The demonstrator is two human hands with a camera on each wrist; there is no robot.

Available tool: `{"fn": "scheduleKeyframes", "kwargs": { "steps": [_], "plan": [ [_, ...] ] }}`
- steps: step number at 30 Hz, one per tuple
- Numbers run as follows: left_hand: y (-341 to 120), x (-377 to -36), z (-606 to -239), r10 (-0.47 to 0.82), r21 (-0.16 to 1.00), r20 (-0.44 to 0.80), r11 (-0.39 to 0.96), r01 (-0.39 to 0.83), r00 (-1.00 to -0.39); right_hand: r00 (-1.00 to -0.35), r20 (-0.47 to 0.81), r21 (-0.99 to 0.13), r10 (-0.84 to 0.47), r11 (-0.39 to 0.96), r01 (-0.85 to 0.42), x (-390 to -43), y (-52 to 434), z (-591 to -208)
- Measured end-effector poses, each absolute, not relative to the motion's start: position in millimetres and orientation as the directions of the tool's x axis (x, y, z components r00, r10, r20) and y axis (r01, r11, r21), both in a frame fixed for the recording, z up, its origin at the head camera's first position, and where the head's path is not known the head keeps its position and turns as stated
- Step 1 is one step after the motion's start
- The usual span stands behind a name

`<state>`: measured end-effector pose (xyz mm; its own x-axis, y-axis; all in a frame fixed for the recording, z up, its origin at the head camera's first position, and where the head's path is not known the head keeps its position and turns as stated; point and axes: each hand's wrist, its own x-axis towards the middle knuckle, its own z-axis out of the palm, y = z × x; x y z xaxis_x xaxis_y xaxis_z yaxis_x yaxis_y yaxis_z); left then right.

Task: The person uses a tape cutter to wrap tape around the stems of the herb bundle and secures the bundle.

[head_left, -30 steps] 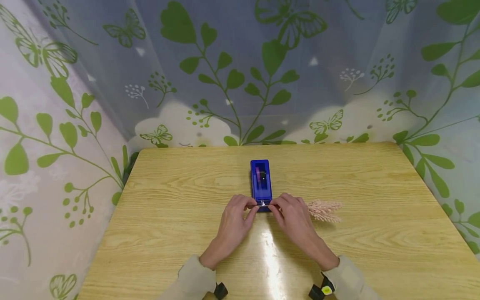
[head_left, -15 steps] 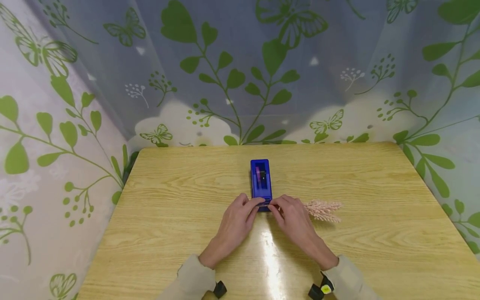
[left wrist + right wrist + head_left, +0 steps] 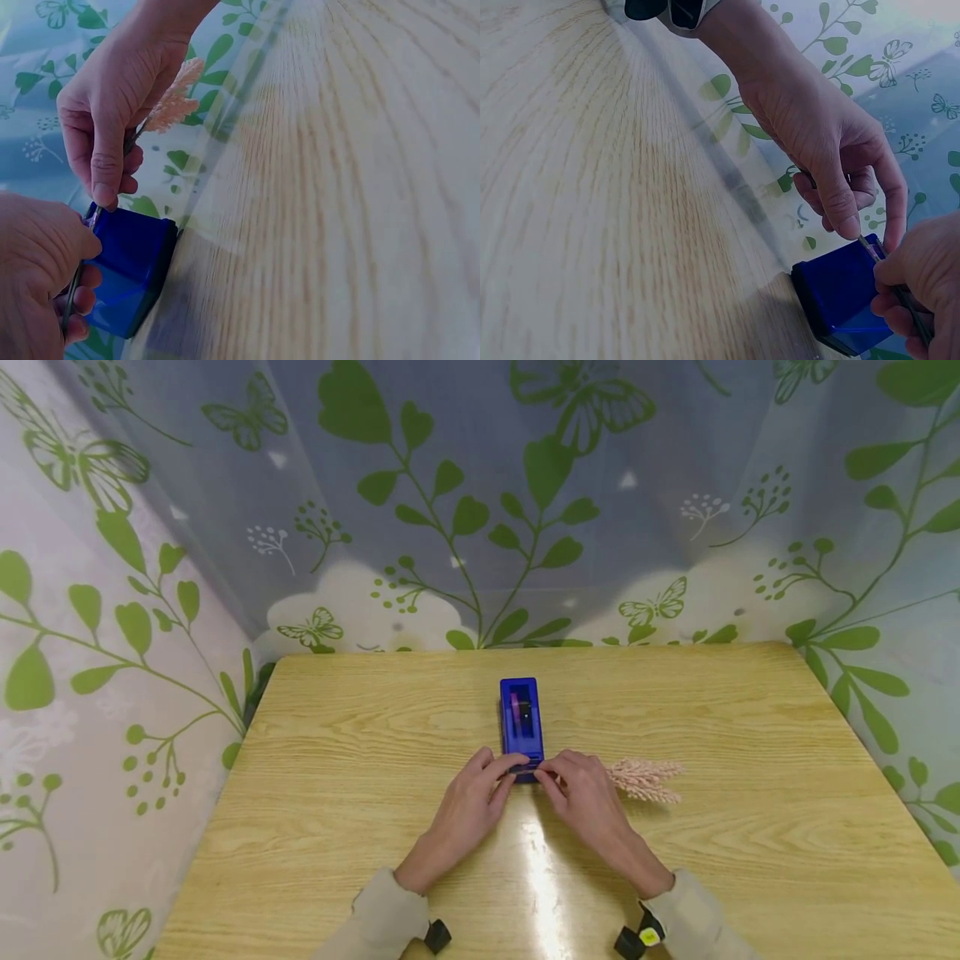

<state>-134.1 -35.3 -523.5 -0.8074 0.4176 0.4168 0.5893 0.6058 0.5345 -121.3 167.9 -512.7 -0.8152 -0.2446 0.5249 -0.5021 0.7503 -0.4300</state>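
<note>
Two pale sleeves come in from the near edge of the wooden worktop (image 3: 337,793). A small black thing sits at each wrist.

The left hand (image 3: 471,797) and the right hand (image 3: 583,795) meet in the middle of the worktop. Both touch the near end of a blue tape holder (image 3: 522,723). The fingers of each hand are bent, and they pinch something thin at that end. In the left wrist view a thin dark stem (image 3: 75,296) runs through the left fingers, right against the blue box. In the right wrist view the same thin stem (image 3: 907,300) runs from the left fingertip across to the right hand's fingers. So both hands are closed on the stem, one on each side of the holder's near end.

The blue tape holder stands flat on the worktop, with its long side pointing away from the person. There is a dark slot in its top, and something pink shows inside it.

Just beside the right hand lies a fluffy pink sprig (image 3: 647,779). It rests on the worktop, and its tip points out to the right. It is not clear if the stem belongs to it.

Behind the worktop hangs a curtain (image 3: 480,510). It has green leaves and butterflies on it, and it goes round both sides too.
</note>
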Motion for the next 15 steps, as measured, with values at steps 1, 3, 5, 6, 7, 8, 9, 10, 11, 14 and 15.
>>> {"fn": "scheduleKeyframes", "kwargs": {
  "steps": [1,3,5,6,7,8,9,10,11,14,15],
  "plan": [
    [-35.3,-134.2,-523.6,0.42,0.534,0.416,0.605,0.59,-0.807,-0.815,0.525,-0.431,-0.244,0.75,-0.502,-121.3,167.8,-512.7],
    [-35.3,-134.2,-523.6,0.42,0.536,0.414,0.604,0.589,-0.808,-0.818,0.522,-0.434,-0.241,0.75,-0.499,-121.2,167.7,-512.5],
    [-35.3,-134.3,-523.8,0.419,0.543,0.409,0.603,0.585,-0.811,-0.82,0.521,-0.437,-0.24,0.75,-0.497,-120.9,167.6,-512.1],
    [-35.3,-134.3,-523.8,0.416,0.548,0.407,0.601,0.582,-0.813,-0.822,0.517,-0.441,-0.24,0.748,-0.496,-120.9,167.7,-511.9],
    [-35.3,-134.4,-524.0,0.414,0.553,0.404,0.6,0.578,-0.816,-0.825,0.512,-0.445,-0.24,0.747,-0.494,-120.9,167.9,-511.9],
    [-35.4,-134.3,-524.0,0.412,0.559,0.398,0.599,0.573,-0.82,-0.827,0.508,-0.449,-0.242,0.745,-0.494,-120.9,168.1,-511.7],
    [-35.4,-134.3,-524.2,0.41,0.565,0.394,0.598,0.568,-0.823,-0.828,0.505,-0.451,-0.244,0.743,-0.494,-120.9,168.4,-511.6],
    [-35.5,-134.4,-524.3,0.407,0.574,0.388,0.595,0.563,-0.827,-0.829,0.501,-0.454,-0.247,0.741,-0.495,-121.0,168.7,-511.4],
    [-35.7,-134.4,-524.5,0.405,0.585,0.381,0.59,0.556,-0.831,-0.832,0.497,-0.457,-0.249,0.74,-0.494,-120.9,168.9,-511.0],
    [-35.9,-134.4,-524.5,0.4,0.618,0.363,0.572,0.539,-0.842,-0.836,0.487,-0.463,-0.25,0.738,-0.491,-120.9,169.5,-510.1],
    [-35.9,-134.5,-524.6,0.397,0.633,0.358,0.562,0.532,-0.845,-0.838,0.486,-0.464,-0.249,0.739,-0.489,-120.9,169.7,-509.7]
  ]
}}
